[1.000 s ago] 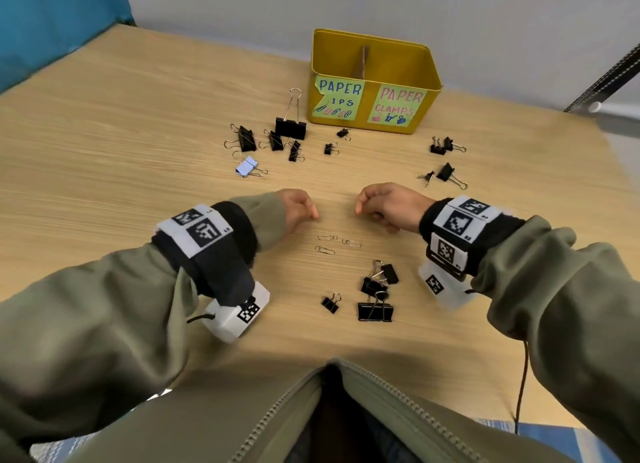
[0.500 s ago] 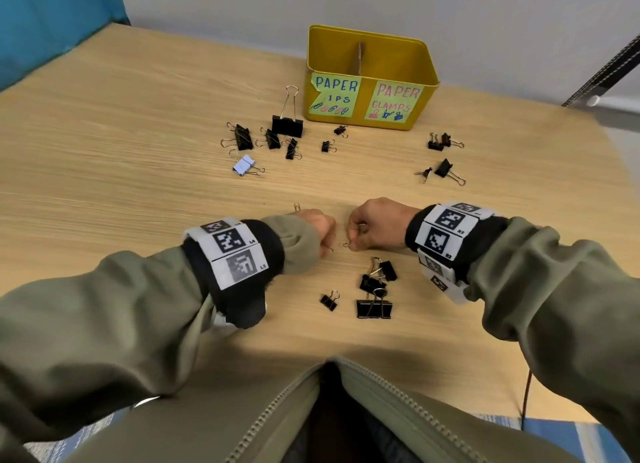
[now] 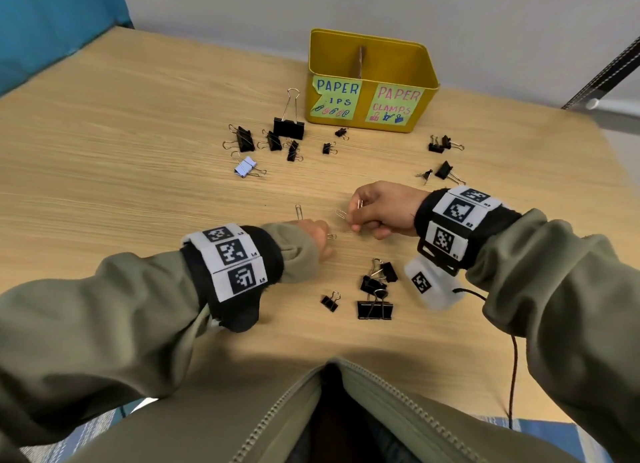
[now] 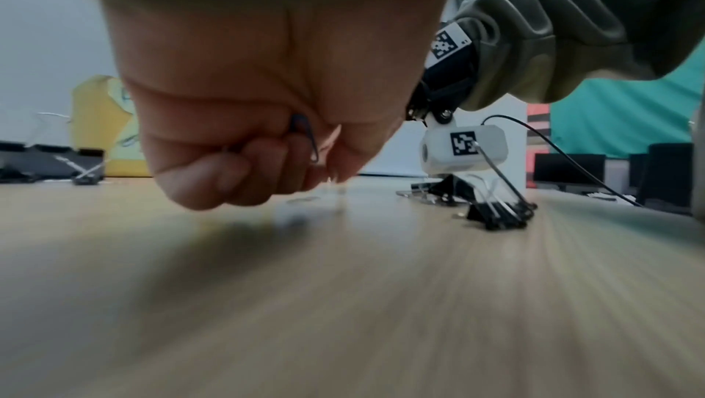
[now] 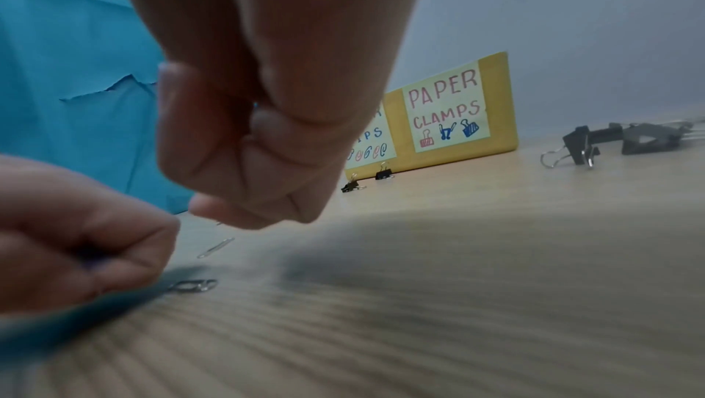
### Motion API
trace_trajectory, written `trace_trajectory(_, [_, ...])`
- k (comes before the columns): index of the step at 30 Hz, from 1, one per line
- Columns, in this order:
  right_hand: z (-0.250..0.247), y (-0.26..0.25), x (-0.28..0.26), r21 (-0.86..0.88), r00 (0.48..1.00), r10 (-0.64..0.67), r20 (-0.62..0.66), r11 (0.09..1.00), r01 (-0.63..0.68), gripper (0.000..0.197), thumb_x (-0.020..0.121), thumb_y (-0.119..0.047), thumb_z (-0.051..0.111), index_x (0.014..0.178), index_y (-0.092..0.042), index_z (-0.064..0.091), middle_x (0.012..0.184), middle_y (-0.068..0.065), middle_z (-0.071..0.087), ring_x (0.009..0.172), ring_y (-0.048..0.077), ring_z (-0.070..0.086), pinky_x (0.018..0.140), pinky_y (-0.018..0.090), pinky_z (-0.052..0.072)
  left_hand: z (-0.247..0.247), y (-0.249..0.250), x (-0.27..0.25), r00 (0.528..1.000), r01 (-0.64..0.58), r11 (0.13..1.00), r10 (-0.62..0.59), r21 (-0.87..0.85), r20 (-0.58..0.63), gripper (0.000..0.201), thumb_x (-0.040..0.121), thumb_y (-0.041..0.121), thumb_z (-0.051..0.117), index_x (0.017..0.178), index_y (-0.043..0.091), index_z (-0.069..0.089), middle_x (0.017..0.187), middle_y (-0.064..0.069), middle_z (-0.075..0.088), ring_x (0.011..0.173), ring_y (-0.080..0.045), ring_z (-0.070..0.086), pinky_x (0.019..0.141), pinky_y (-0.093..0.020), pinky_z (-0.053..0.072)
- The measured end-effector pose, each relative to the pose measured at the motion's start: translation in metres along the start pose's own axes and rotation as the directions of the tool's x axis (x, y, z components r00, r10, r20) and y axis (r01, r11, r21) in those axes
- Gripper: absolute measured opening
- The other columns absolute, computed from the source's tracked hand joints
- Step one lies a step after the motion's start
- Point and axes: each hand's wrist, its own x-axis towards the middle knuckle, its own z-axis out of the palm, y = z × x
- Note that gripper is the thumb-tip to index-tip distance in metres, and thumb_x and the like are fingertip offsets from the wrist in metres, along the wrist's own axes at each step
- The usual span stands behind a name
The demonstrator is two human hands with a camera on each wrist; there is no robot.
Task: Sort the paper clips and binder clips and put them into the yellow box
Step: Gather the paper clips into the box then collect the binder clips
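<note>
From the head view, the wooden worktop (image 3: 138,123) has a light grain. The yellow box (image 3: 372,60) stands at 12 o'clock, made of shiny metal, with a divider down the middle and two paper labels on its front. The right hand (image 3: 382,208) is curled and pinches a thin wire paper clip (image 3: 360,204) that sticks up from its fingers. The left hand (image 3: 313,235), at 9 o'clock from the right one, is curled low on the wood, mostly hidden by its green sleeve. Three more wire paper clips lie on the wood near the hands. Black binder clips (image 3: 375,310) lie in groups: four at 6 o'clock from the right hand, seven at 11 o'clock, four at 2 o'clock. One pale blue binder clip (image 3: 246,167) lies at 10 o'clock.

The left wrist view shows what the head view hides: the left hand (image 4: 267,103) holds a dark wire clip (image 4: 307,140) between thumb and curled fingers, just above the wood.

The right wrist view shows the right hand (image 5: 267,121) closed tight from below, its own clip barely seen. Two silver clips lie flat under it, one (image 5: 215,247) farther, one (image 5: 192,285) beside the left hand (image 5: 72,235). The "PAPER CLAMPS" label (image 5: 446,109) reads clearly here.
</note>
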Motion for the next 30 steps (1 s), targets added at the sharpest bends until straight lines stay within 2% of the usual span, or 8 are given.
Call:
trace_trajectory(3, [-0.001,0.001,0.004,0.145,1.0,-0.018,-0.026,0.989,0.022,0.023,0.091,0.011,0.042,0.085,-0.009,0.051,0.065,0.01,0.048,0.03,0.001,0.036,0.029,0.012,0.028,-0.007,-0.023,0.006,0.991,-0.03,0.961,-0.007,-0.277,-0.13,0.033,0.097,0.032,0.032,0.106,0.011,0.055,0.097,-0.006,0.053,0.086,-0.019,0.053,0.074,-0.028,0.04])
trace_trajectory(7, [-0.001,0.002,0.009,0.216,1.0,0.009,0.009,0.976,-0.011,0.03,0.091,0.012,0.035,0.089,-0.006,0.059,0.058,0.008,0.045,0.032,0.004,0.036,0.032,0.013,0.03,-0.02,-0.053,0.012,0.991,-0.02,0.517,-0.105,-0.856,-0.087,0.027,0.089,0.023,0.038,0.062,0.018,0.04,0.048,0.004,0.039,0.038,-0.009,0.032,0.036,-0.017,0.026])
trace_trajectory(13, [0.005,-0.004,0.011,0.216,0.998,0.056,0.041,0.974,-0.064,0.028,0.091,0.007,0.035,0.078,-0.006,0.056,0.065,0.01,0.052,0.037,0.008,0.041,0.032,0.015,0.033,-0.031,-0.063,0.015,0.998,0.016,0.327,-0.069,-0.945,-0.007,0.035,0.098,0.01,0.036,0.064,0.008,0.044,0.036,-0.001,0.054,0.022,-0.007,0.043,0.028,-0.004,0.024])
trace_trajectory(17, [0.01,-0.01,0.012,0.111,0.992,0.123,-0.002,0.986,-0.122,0.03,0.095,-0.026,0.043,0.066,-0.017,0.044,0.058,0.0,0.037,0.042,0.009,0.028,0.033,0.015,0.022,-0.033,-0.065,0.018,0.987,-0.018,0.472,-0.132,-0.881,-0.091,0.031,0.098,0.009,0.037,0.073,0.008,0.056,0.061,-0.012,0.049,0.03,-0.003,0.05,0.032,-0.009,0.037])
trace_trajectory(19, [0.015,-0.014,0.011,-0.19,0.994,0.079,-0.082,0.977,-0.093,0.036,0.092,-0.044,0.047,0.065,-0.019,0.045,0.058,-0.003,0.035,0.047,0.011,0.03,0.039,0.019,0.026,-0.036,-0.061,0.019,0.975,-0.031,0.68,-0.142,-0.733,-0.173,0.022,0.095,0.018,0.045,0.087,0.007,0.063,0.097,-0.022,0.062,0.081,-0.017,0.069,0.073,-0.029,0.055])
trace_trajectory(21, [0.021,-0.015,0.009,-0.484,0.992,-0.035,-0.124,0.874,-0.03,0.029,0.089,-0.044,0.054,0.073,-0.019,0.052,0.063,-0.006,0.043,0.059,0.012,0.042,0.049,0.022,0.031,-0.037,-0.06,0.019,0.969,-0.003,0.877,-0.115,-0.48,-0.217,0.026,0.091,0.029,0.053,0.105,0.012,0.066,0.12,-0.01,0.062,0.11,-0.023,0.056,0.098,-0.036,0.042])
trace_trajectory(26, [0.031,-0.015,0.012,-0.718,0.986,-0.132,-0.104,0.696,0.017,0.02,0.075,-0.025,0.075,0.092,-0.019,0.066,0.068,-0.015,0.046,0.072,0.007,0.047,0.061,0.022,0.036,-0.038,-0.055,0.024,0.985,0.005,0.991,-0.028,-0.137,-0.172,0.032,0.083,0.024,0.066,0.115,0.025,0.064,0.124,-0.004,0.058,0.116,-0.021,0.053,0.099,-0.032,0.042])
trace_trajectory(30, [0.034,-0.016,0.015,-0.75,0.985,-0.161,-0.068,0.659,0.056,0.017,0.077,-0.017,0.073,0.092,-0.009,0.07,0.062,-0.014,0.048,0.059,-0.002,0.043,0.053,0.012,0.031,-0.041,-0.05,0.029,0.992,-0.017,0.998,0.01,-0.056,-0.124,0.025,0.084,0.023,0.065,0.108,0.019,0.064,0.097,-0.001,0.053,0.091,-0.015,0.047,0.079,-0.027,0.038])
